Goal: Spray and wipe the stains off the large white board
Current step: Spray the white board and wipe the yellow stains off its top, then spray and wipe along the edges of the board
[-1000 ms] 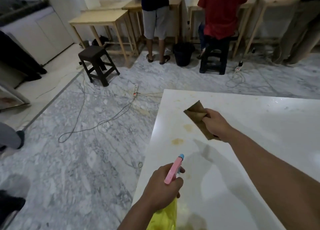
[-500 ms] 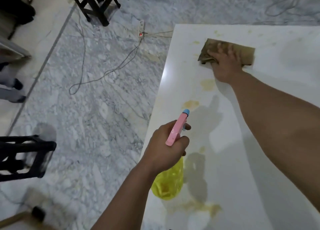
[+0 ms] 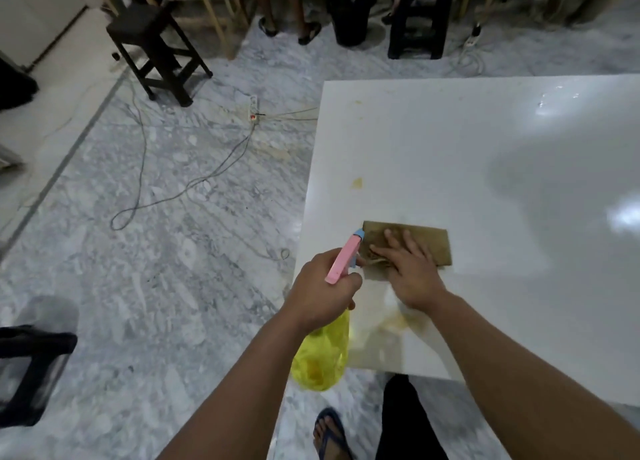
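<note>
Wiping near the left edge of the large white board (image 3: 485,169), I risk smearing the yellow stain (image 3: 401,323) lying near of my right hand (image 3: 414,272), or missing the small spot (image 3: 357,182) farther off. The brown cloth (image 3: 429,243) lies flat under my right fingers (image 3: 407,240), spread straight. My left hand (image 3: 322,286) grips the spray bottle (image 3: 325,349), which could drip past the edge.

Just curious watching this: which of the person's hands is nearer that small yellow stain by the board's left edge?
Right. The right hand lies on the cloth just below the yellow stain; the left hand, gripping the spray bottle, sits lower.
</note>
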